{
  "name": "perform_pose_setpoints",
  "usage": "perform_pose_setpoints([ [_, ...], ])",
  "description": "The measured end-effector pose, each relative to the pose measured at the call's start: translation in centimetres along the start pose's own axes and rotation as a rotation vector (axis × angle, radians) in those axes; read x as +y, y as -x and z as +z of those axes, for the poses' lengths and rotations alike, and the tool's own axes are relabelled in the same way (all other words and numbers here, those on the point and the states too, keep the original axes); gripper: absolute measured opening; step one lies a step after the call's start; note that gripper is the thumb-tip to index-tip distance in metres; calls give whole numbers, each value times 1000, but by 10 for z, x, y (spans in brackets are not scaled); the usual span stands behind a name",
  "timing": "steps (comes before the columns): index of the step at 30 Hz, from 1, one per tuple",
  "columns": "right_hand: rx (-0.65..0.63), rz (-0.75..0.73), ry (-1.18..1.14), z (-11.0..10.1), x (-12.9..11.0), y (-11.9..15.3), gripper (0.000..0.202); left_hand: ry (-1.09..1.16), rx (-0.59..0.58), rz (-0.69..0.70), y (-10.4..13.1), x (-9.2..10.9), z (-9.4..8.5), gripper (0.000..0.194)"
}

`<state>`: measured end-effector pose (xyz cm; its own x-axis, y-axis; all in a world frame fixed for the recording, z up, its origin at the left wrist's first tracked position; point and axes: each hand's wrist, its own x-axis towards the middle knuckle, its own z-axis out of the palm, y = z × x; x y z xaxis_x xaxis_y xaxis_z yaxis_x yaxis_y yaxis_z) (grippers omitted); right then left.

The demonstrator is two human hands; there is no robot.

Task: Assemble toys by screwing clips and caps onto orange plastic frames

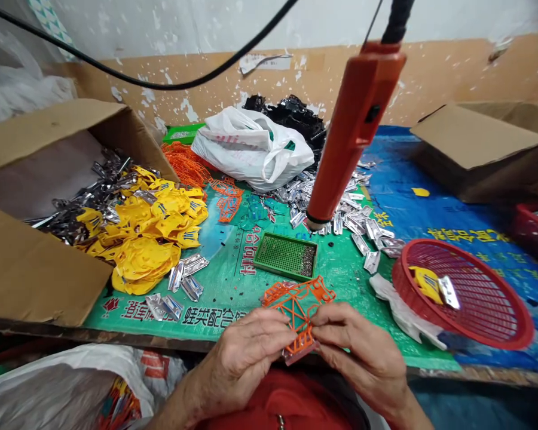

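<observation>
An orange lattice plastic part (298,307) is held between both hands near the table's front edge. My left hand (253,352) grips its left side, fingers closed and pressed together. My right hand (358,349) pinches its right side with the thumb and fingertips. A shiny metal piece (301,353) lies against the lower end of the orange part, between the hands. Just beyond them is a green tray (278,254) with small screws at its right end. A red electric screwdriver (354,131) hangs above the table, tip down.
A cardboard box (36,269) spills dark metal parts and yellow pieces (147,257) at left. Behind are a white bag (251,149), orange parts (186,164) and metal plates (358,224). At right stand a red basket (511,310) and another box (479,143).
</observation>
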<state>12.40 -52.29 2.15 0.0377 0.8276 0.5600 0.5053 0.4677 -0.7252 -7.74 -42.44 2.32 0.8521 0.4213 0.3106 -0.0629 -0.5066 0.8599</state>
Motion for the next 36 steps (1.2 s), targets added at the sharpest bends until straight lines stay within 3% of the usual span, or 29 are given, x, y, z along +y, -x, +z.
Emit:
perform_pose_setpoints([
  [13, -43, -41, 47, 5, -1, 1, 15, -23, -139, -3, 2, 4, -9, 51],
  [20, -38, -89, 68, 5, 2, 5, 15, -90, -119, 232, -6, 5, -9, 46],
  [29, -139, -80, 99, 6, 7, 7, 17, -166, -150, 204, -9, 5, -8, 40],
  [32, -95, -84, 139, 5, 10, 9, 16, -209, -86, 207, -12, 8, -4, 37],
  [36, -3, -60, 172, 5, 12, 15, 15, -307, 93, 242, -13, 12, 0, 36],
])
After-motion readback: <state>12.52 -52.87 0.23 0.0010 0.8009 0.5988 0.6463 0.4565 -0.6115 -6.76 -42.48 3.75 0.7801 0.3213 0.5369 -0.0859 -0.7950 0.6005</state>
